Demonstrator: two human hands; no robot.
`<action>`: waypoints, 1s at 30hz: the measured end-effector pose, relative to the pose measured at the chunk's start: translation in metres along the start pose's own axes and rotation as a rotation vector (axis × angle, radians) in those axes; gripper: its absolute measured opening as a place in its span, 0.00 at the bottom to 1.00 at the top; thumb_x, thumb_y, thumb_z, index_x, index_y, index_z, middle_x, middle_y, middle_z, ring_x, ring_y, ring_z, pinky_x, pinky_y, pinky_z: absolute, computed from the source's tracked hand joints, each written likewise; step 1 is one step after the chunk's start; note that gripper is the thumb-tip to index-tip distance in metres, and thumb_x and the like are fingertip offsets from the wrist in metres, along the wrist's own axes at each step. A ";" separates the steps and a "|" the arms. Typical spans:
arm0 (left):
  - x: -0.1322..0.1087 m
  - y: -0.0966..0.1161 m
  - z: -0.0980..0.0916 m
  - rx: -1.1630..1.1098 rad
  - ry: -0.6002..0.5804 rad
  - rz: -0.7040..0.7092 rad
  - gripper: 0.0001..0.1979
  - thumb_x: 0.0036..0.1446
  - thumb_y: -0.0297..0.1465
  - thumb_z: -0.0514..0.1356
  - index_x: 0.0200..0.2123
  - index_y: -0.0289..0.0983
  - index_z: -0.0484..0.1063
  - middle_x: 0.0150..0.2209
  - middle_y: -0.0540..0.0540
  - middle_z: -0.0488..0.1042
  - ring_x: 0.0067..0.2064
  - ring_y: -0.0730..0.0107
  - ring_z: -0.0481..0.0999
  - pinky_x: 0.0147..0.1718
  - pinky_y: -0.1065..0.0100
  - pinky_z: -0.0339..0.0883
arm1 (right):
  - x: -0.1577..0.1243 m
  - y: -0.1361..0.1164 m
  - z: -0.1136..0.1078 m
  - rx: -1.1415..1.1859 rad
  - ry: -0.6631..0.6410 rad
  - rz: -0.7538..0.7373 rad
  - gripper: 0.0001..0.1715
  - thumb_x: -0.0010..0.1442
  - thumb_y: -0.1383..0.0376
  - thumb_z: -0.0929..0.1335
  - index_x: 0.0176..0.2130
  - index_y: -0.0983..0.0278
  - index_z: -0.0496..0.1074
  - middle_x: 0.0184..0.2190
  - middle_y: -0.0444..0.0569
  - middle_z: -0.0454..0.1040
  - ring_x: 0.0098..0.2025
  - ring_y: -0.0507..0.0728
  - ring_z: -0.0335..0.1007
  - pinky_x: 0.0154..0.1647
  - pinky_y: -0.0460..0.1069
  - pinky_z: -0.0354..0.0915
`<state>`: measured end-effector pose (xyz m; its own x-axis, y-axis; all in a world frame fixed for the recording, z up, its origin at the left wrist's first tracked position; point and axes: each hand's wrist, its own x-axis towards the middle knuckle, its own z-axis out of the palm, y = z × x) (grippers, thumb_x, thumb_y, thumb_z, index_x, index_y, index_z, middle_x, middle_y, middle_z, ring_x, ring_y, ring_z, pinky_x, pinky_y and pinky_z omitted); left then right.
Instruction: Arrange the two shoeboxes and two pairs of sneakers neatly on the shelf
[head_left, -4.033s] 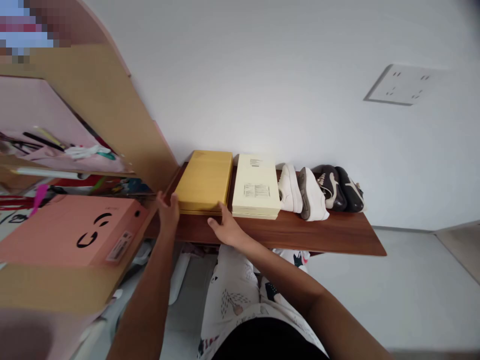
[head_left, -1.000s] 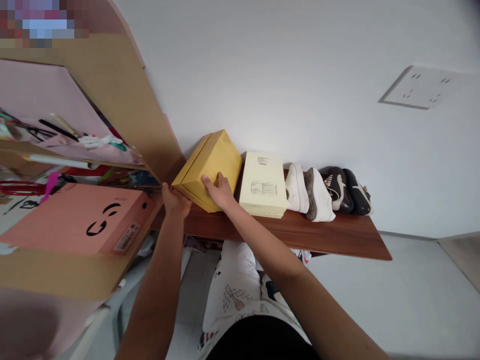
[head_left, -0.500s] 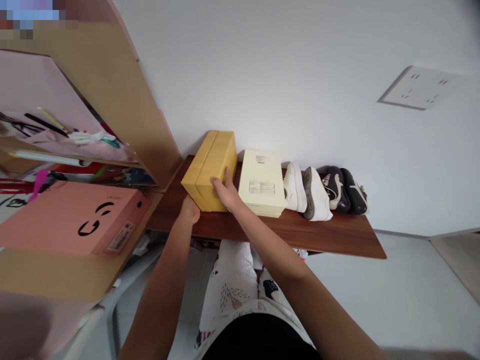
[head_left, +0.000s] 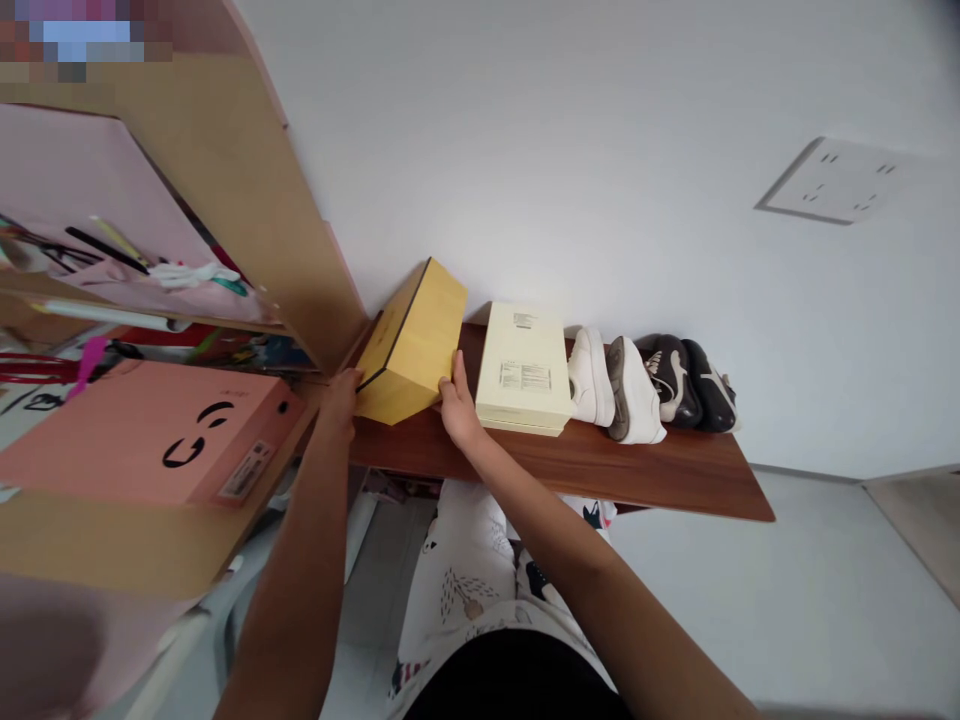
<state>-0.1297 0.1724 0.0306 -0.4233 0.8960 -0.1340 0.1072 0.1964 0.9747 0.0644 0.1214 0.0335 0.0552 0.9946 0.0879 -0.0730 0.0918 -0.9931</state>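
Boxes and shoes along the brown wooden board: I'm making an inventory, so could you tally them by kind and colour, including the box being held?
Yellow box: 1
Cream box: 1
White shoes: 2
Dark shoes: 2
Total: 6

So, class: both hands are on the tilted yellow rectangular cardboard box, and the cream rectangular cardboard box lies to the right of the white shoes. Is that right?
Not quite: the head view shows the cream rectangular box to the left of the white shoes, not the right. The left hand and right hand are indeed on the tilted yellow box.
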 end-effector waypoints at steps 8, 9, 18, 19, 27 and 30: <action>-0.002 0.003 -0.009 -0.263 0.092 -0.142 0.16 0.52 0.28 0.65 0.46 0.38 0.76 0.44 0.42 0.79 0.49 0.60 0.79 0.47 0.63 0.75 | -0.009 -0.026 -0.001 -0.235 0.011 0.137 0.52 0.65 0.37 0.53 0.72 0.68 0.48 0.75 0.52 0.39 0.77 0.58 0.24 0.75 0.58 0.30; -0.002 0.002 -0.009 -0.307 0.073 -0.165 0.16 0.52 0.28 0.66 0.46 0.38 0.76 0.43 0.43 0.79 0.48 0.60 0.79 0.44 0.63 0.75 | -0.009 -0.032 -0.001 -0.249 -0.008 0.161 0.55 0.64 0.35 0.54 0.72 0.69 0.46 0.75 0.54 0.38 0.77 0.59 0.22 0.75 0.59 0.29; 0.003 0.001 0.000 -0.379 0.108 -0.084 0.22 0.52 0.28 0.68 0.52 0.37 0.76 0.47 0.40 0.79 0.44 0.65 0.80 0.41 0.68 0.76 | 0.003 -0.034 0.005 -0.268 0.001 0.325 0.58 0.62 0.38 0.61 0.72 0.75 0.44 0.74 0.62 0.40 0.77 0.65 0.28 0.74 0.63 0.35; 0.004 0.001 0.002 -0.384 0.105 -0.070 0.23 0.51 0.28 0.68 0.52 0.37 0.76 0.47 0.40 0.79 0.45 0.65 0.80 0.43 0.67 0.76 | 0.004 -0.031 0.004 -0.260 0.007 0.325 0.56 0.63 0.40 0.60 0.72 0.74 0.45 0.74 0.60 0.41 0.77 0.65 0.29 0.74 0.63 0.35; 0.005 0.000 0.009 -0.320 0.132 0.016 0.23 0.48 0.28 0.70 0.50 0.36 0.78 0.44 0.40 0.80 0.45 0.62 0.81 0.49 0.63 0.75 | 0.011 -0.010 0.002 -0.222 0.046 0.284 0.46 0.64 0.46 0.59 0.70 0.70 0.54 0.68 0.57 0.62 0.73 0.64 0.49 0.73 0.59 0.44; 0.003 0.001 0.010 -0.277 0.138 0.065 0.23 0.46 0.28 0.71 0.49 0.36 0.78 0.42 0.42 0.80 0.44 0.61 0.81 0.49 0.61 0.75 | 0.011 0.000 0.000 -0.217 0.024 0.244 0.44 0.65 0.47 0.57 0.69 0.70 0.54 0.66 0.56 0.65 0.70 0.63 0.56 0.72 0.57 0.48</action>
<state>-0.1217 0.1788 0.0293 -0.5438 0.8369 -0.0625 -0.1031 0.0074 0.9946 0.0646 0.1322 0.0347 0.0858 0.9844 -0.1537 0.1273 -0.1638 -0.9782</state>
